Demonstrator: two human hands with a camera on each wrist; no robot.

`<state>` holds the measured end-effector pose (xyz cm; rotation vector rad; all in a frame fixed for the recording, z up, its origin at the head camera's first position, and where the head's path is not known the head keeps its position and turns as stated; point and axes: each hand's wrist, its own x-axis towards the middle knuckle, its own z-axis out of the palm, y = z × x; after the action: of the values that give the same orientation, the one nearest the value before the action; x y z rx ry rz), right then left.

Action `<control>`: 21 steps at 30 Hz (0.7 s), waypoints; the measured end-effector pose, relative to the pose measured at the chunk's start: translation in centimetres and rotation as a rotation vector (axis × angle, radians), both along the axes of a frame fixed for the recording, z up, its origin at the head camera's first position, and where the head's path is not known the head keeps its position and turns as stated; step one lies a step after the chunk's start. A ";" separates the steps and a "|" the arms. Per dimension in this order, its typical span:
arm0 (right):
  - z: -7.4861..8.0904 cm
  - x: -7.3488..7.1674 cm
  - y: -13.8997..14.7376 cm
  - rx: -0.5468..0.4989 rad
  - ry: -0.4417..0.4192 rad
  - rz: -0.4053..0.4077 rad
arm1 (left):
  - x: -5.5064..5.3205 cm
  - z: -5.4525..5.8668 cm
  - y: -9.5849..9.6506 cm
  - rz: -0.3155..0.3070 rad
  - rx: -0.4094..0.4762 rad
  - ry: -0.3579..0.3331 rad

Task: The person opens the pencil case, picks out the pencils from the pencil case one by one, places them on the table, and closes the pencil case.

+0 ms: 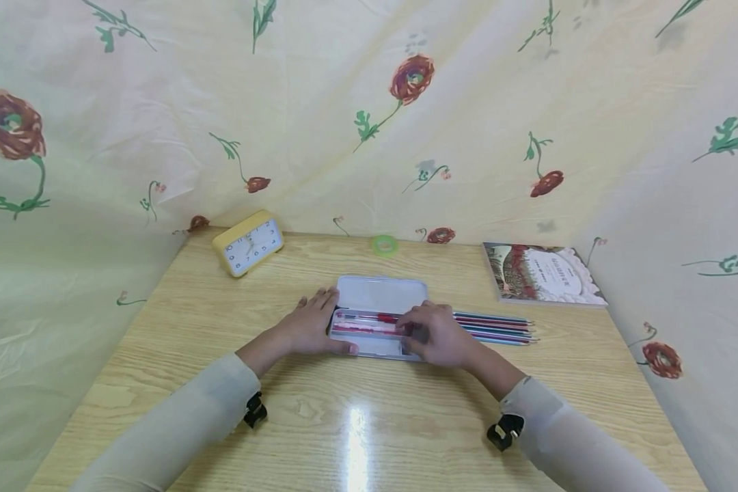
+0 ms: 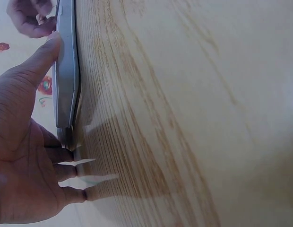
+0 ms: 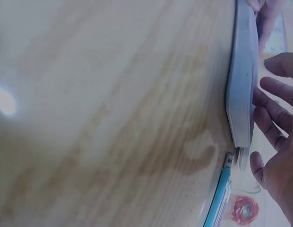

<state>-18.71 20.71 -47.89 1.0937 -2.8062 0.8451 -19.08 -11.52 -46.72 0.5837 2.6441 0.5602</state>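
Observation:
A pale metal pencil case [image 1: 383,294] lies on the table with its lid folded back. Inside it are several pens [image 1: 363,328], some pink or red, one with a red grip. My left hand [image 1: 310,326] steadies the case's left end, its thumb on the front rim and its fingers extended by the hinge. The left wrist view shows this palm [image 2: 23,165] beside the case's side wall. Over the case's right end my right hand [image 1: 436,335] reaches down to the pens. In the right wrist view its fingers are apart and bent, with nothing seen between them; the fingertips are partly hidden.
Several pencils [image 1: 495,329] lie side by side just right of the case. A yellow alarm clock [image 1: 249,242] stands at the back left, a green tape roll [image 1: 384,245] at the back middle. A book [image 1: 547,273] lies at the back right, before a flowered cloth [image 1: 320,102].

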 end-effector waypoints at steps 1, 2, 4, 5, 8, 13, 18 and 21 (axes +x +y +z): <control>0.0 -0.3 0.1 -0.019 0.009 -0.010 | 0.0 0.0 0.0 0.000 0.000 0.001; 0.0 -0.5 0.2 -0.036 0.017 -0.024 | 0.0 0.0 0.0 0.000 -0.001 0.001; 0.0 -1.3 0.5 -0.051 0.031 -0.077 | 0.0 -0.1 0.0 0.000 -0.002 0.001; 0.1 -1.7 0.6 -0.045 0.031 -0.114 | 0.0 -0.1 0.0 0.000 -0.001 0.000; 0.1 -3.0 0.9 -0.015 0.004 -0.221 | 0.0 -0.1 -0.1 0.000 0.001 -0.001; 0.0 -4.9 0.8 0.046 -0.106 -0.305 | -0.1 -0.3 -0.1 0.002 -0.014 -0.005; -0.1 -5.6 0.2 0.095 -0.182 -0.310 | -0.1 -0.3 -0.1 0.002 -0.007 -0.014; 0.0 -5.7 -0.3 0.116 -0.188 -0.309 | -0.1 -0.2 -0.1 0.005 -0.012 -0.019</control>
<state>-24.38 20.45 -47.93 0.5889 -3.0980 0.7989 -19.20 -11.59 -46.88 0.5660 2.6293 0.5490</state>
